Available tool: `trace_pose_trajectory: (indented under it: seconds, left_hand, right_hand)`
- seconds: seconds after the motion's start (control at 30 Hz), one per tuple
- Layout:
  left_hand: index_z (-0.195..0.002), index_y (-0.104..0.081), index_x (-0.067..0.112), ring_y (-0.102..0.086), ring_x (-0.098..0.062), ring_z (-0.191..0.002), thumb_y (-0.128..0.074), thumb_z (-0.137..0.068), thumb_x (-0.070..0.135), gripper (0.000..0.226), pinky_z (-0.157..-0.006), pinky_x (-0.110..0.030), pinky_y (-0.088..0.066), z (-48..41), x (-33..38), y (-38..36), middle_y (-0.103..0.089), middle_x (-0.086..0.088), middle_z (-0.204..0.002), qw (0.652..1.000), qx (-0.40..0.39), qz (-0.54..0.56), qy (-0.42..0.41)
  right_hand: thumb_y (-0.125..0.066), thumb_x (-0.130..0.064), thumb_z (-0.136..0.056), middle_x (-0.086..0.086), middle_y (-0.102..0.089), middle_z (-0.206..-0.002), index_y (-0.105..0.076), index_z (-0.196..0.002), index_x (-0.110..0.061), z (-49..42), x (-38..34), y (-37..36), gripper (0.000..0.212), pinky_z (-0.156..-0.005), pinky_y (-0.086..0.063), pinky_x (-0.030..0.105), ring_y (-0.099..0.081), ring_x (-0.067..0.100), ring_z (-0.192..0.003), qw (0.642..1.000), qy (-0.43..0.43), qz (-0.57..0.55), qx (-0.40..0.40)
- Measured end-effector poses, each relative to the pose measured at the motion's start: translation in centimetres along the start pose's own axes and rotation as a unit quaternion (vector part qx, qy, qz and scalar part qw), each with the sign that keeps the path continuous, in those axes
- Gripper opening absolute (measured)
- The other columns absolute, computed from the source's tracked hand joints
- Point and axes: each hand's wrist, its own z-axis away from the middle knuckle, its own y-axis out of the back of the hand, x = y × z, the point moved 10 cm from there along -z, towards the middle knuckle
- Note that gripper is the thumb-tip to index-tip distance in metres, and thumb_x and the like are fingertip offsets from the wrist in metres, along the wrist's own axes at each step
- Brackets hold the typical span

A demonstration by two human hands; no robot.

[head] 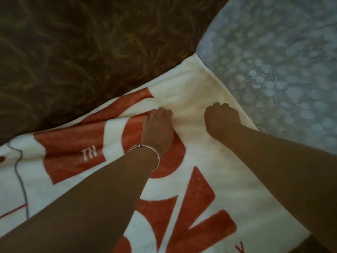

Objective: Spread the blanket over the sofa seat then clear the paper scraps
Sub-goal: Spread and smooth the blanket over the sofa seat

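A cream blanket [191,84] with large rust-red letters lies spread across the sofa seat, its corner reaching the gap between backrest and armrest. My left hand [157,125], with a silver bangle on the wrist, presses down on a raised fold of the blanket, fingers curled into the cloth. My right hand [221,116] rests near the blanket's right hem with its fingers bent under, bunching the fabric. No paper scraps are in view.
The brown sofa backrest [82,48] with a yellowish leaf pattern fills the upper left. A grey-blue dotted surface [277,57] lies to the right of the blanket's hem. A dark strip shows at the bottom right corner.
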Motion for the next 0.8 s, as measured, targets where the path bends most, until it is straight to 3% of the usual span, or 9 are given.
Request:
trace_pose_trajectory:
  seconds: [0.13, 0.3, 0.5, 0.6, 0.7, 0.8]
  left_hand:
    - [-0.13, -0.048, 0.012, -0.04, -0.03, -0.127, -0.043, -0.09, 0.007, 0.04, -0.105, -0.04, -0.029, -2.1, -5.7, 2.1, -0.044, -0.01, -0.138, 0.997, 0.036, 0.045, 0.053]
    - [-0.136, -0.037, 0.005, -0.052, -0.039, -0.117, -0.037, -0.094, 0.003, 0.042, -0.099, -0.043, -0.04, -4.6, -11.6, 1.6, -0.03, -0.019, -0.143, 0.986, -0.024, 0.059, 0.157]
    - [-0.128, -0.046, 0.008, -0.052, -0.042, -0.118, -0.035, -0.096, 0.01, 0.034, -0.094, -0.046, -0.043, -6.8, -14.6, 0.8, -0.049, -0.021, -0.131, 0.971, -0.039, 0.026, 0.233]
    - [-0.123, -0.048, 0.01, -0.054, -0.043, -0.113, -0.038, -0.093, 0.011, 0.032, -0.09, -0.045, -0.044, -7.6, -14.6, 2.0, -0.057, -0.021, -0.122, 0.969, 0.008, 0.052, 0.241]
    - [-0.116, -0.049, 0.007, -0.056, -0.042, -0.107, -0.037, -0.094, 0.009, 0.025, -0.085, -0.044, -0.043, -8.9, -13.9, 3.1, -0.059, -0.02, -0.115, 0.967, 0.079, 0.107, 0.215]
    - [-0.12, -0.048, 0.005, -0.051, -0.038, -0.113, -0.04, -0.093, 0.007, 0.028, -0.094, -0.042, -0.039, -9.9, -12.9, 0.8, -0.055, -0.02, -0.121, 0.972, 0.05, 0.136, 0.184]
  right_hand:
    - [-0.037, 0.003, -0.091, 0.017, -0.052, -0.121, -0.054, -0.116, 0.001, -2.8, -5.1, 3.5, 0.03, -0.084, -0.047, 0.039, -0.052, 0.033, -0.112, 0.994, 0.057, -0.029, 0.084]
    - [-0.037, 0.002, -0.093, 0.019, -0.049, -0.126, -0.052, -0.122, 0.0, -7.7, -9.6, 5.2, 0.032, -0.089, -0.046, 0.041, -0.05, 0.036, -0.116, 0.989, 0.095, -0.038, 0.106]
    - [-0.032, -0.007, -0.098, 0.02, -0.051, -0.13, -0.038, -0.14, -0.008, -12.7, -11.1, 5.0, 0.042, -0.094, -0.044, 0.043, -0.052, 0.039, -0.12, 0.987, 0.119, -0.025, 0.106]
    - [-0.034, -0.007, -0.098, 0.017, -0.057, -0.127, -0.053, -0.127, -0.005, -13.9, -11.0, 5.7, 0.035, -0.094, -0.045, 0.044, -0.055, 0.037, -0.119, 0.987, 0.114, -0.016, 0.114]
    - [-0.037, -0.007, -0.098, 0.019, -0.06, -0.123, -0.055, -0.121, 0.0, -15.4, -9.1, 6.8, 0.03, -0.093, -0.045, 0.044, -0.057, 0.038, -0.116, 0.988, 0.067, -0.044, 0.136]
    - [-0.036, -0.009, -0.099, 0.02, -0.058, -0.126, -0.052, -0.124, 0.001, -15.7, -8.7, 6.0, 0.03, -0.094, -0.045, 0.044, -0.055, 0.038, -0.119, 0.989, 0.068, -0.044, 0.121]
